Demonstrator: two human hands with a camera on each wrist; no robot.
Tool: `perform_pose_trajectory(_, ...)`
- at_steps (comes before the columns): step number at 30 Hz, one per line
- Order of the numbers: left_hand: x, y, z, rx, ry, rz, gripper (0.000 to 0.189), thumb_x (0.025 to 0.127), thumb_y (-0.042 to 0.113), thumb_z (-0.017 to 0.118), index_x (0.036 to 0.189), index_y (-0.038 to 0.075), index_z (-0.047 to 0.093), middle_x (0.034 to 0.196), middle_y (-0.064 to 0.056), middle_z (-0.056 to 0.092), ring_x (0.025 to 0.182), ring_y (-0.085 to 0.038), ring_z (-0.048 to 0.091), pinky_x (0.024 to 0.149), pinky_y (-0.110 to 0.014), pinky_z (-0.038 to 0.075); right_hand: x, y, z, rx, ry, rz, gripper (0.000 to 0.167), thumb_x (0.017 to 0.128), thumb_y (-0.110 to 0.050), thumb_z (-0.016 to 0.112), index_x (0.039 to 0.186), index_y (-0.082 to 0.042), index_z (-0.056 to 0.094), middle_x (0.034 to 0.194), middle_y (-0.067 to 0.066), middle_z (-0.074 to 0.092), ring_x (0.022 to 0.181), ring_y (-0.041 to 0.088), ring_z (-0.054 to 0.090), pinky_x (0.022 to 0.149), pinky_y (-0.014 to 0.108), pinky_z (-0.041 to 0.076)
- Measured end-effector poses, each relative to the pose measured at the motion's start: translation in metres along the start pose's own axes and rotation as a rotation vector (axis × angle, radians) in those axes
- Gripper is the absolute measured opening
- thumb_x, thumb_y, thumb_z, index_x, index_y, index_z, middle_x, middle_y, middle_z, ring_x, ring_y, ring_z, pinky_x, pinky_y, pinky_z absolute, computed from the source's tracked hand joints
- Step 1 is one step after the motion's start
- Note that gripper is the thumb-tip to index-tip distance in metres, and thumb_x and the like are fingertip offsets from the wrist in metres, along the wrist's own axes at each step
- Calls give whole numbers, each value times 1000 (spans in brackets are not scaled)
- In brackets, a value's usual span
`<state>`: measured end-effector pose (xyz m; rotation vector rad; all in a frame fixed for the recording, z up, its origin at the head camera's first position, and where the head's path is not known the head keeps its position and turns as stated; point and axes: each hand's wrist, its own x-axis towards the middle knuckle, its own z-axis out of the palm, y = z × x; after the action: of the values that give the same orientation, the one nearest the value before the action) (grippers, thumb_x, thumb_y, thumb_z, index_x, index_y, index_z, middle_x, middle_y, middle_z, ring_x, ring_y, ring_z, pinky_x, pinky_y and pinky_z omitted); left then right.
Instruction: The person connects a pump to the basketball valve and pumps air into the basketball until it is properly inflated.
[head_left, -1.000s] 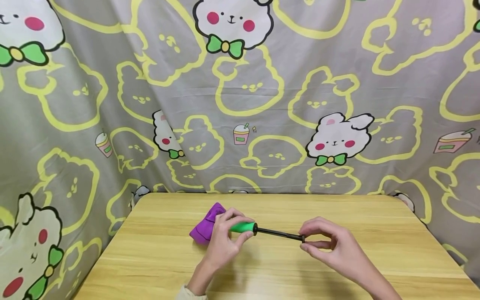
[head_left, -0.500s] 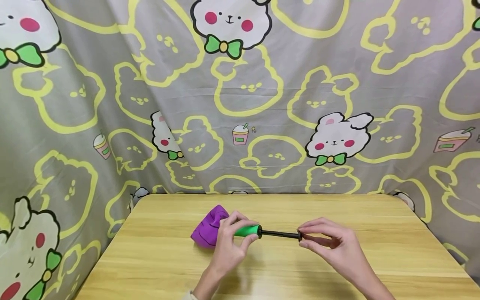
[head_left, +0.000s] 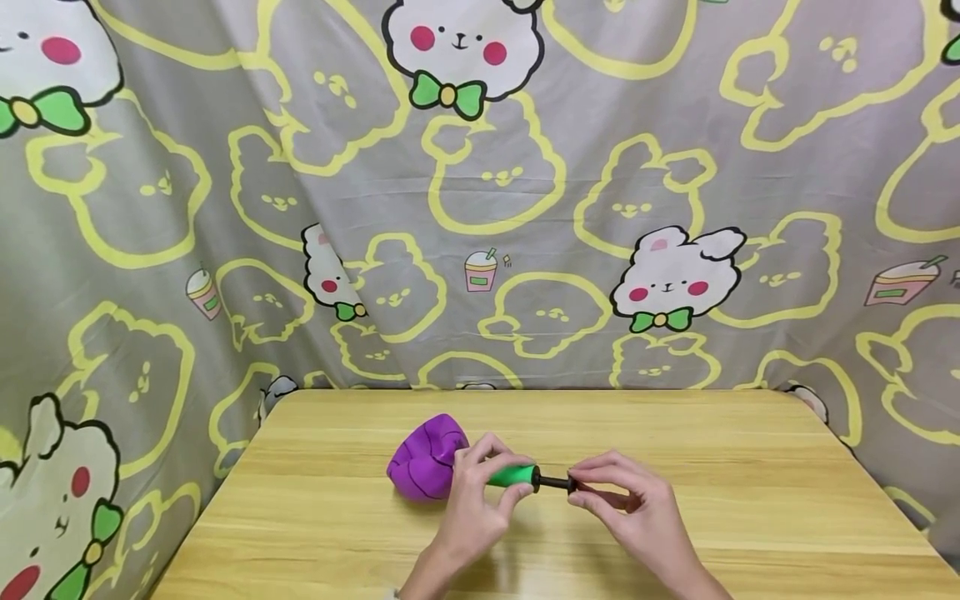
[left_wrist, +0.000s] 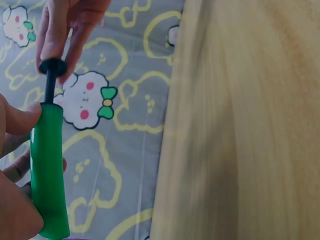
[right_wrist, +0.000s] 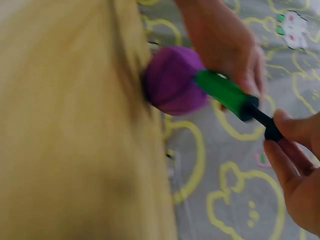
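Gripping green pump barrel [head_left: 512,476], fingers of left hand [head_left: 478,508] curled round it; pinching black plunger knob [head_left: 573,484], fingers of right hand [head_left: 645,508]; short length of black rod [head_left: 555,482] showing between barrel and knob; purple ball [head_left: 424,461], dented and creased in head view, at barrel's other end, beside left hand, over desk [head_left: 300,517]; cannot tell whether ball touches it; patterned grey curtain [head_left: 525,237] hanging behind desk.
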<state>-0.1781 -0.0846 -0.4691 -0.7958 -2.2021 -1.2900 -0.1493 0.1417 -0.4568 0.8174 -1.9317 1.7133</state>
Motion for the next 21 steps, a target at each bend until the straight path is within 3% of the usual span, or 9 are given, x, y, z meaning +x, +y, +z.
perform_pose_trajectory(7, -1, 2, 3, 1, -20, 15, 25, 80, 15, 84, 104, 16, 79, 97, 11, 59, 95, -6, 56, 91, -38, 33, -7, 7, 15, -26, 38, 0, 34, 78, 17, 77, 106, -3, 77, 105, 16, 71, 96, 19, 73, 70, 36, 59)
perform_pose_trajectory(16, -1, 1, 1, -4, -6, -11, 25, 83, 17, 84, 106, 22, 79, 98, 15, 60, 95, -7, 57, 87, -36, 37, 0, 0, 11, -15, -42, 67, 33, 85, 8, 77, 114, -6, 72, 115, 15, 67, 107, 18, 69, 80, 36, 58)
perform_pose_trajectory(21, 1, -1, -2, -11, -13, 13, 26, 82, 19, 84, 107, 22, 79, 99, 15, 61, 96, -7, 58, 88, -35, 38, 2, -2, 11, -25, -87, 68, 35, 84, 4, 79, 117, -7, 72, 116, 13, 67, 109, 18, 68, 81, 36, 58)
